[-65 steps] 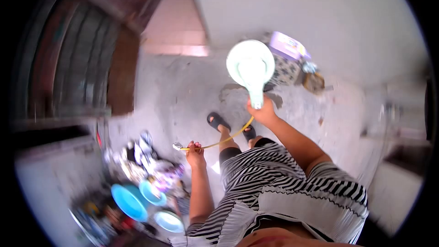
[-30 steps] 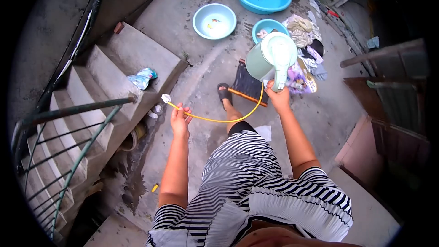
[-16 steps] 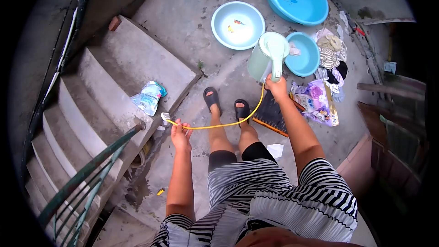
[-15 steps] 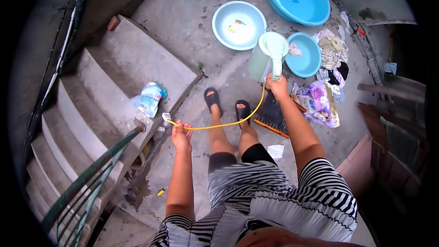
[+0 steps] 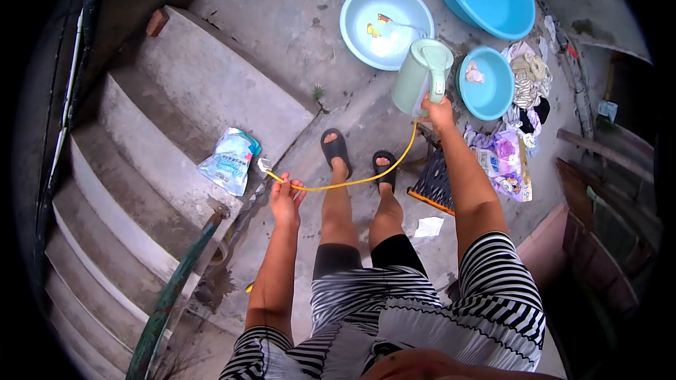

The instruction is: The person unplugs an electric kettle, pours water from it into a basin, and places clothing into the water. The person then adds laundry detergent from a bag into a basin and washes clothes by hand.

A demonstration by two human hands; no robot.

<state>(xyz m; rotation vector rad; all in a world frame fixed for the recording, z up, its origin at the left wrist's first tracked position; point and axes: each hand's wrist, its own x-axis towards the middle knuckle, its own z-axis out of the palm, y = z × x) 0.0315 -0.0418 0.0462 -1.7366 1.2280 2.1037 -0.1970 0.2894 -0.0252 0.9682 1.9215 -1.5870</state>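
My right hand (image 5: 438, 112) grips the handle of a pale green electric kettle (image 5: 412, 86), which is tilted away from me. From its spout a clear stream of water seems to run into a light blue basin (image 5: 355, 46) with a printed picture on its bottom. A yellow cord (image 5: 345, 186) hangs from the kettle in a curve to my left hand (image 5: 286, 193), whose fingers are closed round it. Just beyond those fingers the cord ends in a white plug (image 5: 264, 165).
Concrete steps (image 5: 179, 91) with a green railing (image 5: 172, 288) rise at left, with a detergent bag (image 5: 231, 162) on one. Two blue tubs (image 5: 503, 0), a small basin (image 5: 486, 105), clothes (image 5: 527, 81), a purple bag (image 5: 505, 158) and a dark basket (image 5: 434, 179) lie at right.
The kettle has tipped further toward the light blue basin, and a stream now shows there. My left hand still holds the cord. The view has shifted slightly.
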